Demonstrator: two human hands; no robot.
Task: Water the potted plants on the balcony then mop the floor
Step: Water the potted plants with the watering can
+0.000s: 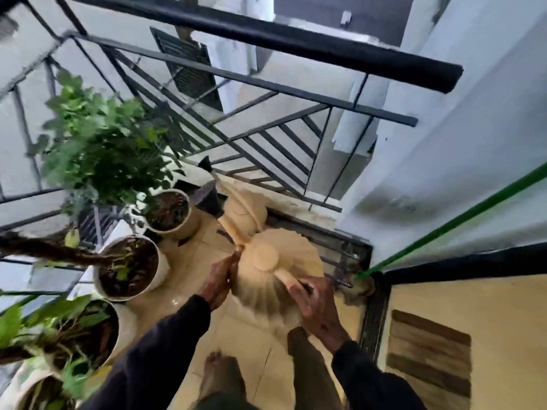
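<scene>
Narrow balcony floor (245, 344) between pots (130, 267) and wall (444, 173): grips watering can (278, 261) with right hand (313, 303), braces it with flat left hand (219, 279).

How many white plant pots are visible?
4 pots in a row at left: farthest, next, third, one cut off bottom-left. More may be hidden.

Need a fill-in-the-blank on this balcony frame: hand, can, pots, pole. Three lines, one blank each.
1. The right hand grips the can by its ____.
2. The pots stand in a row on the person's ____ side.
3. The slanted pole by the wall is ____ in colour.

Missing words: handle; left; green.
</scene>
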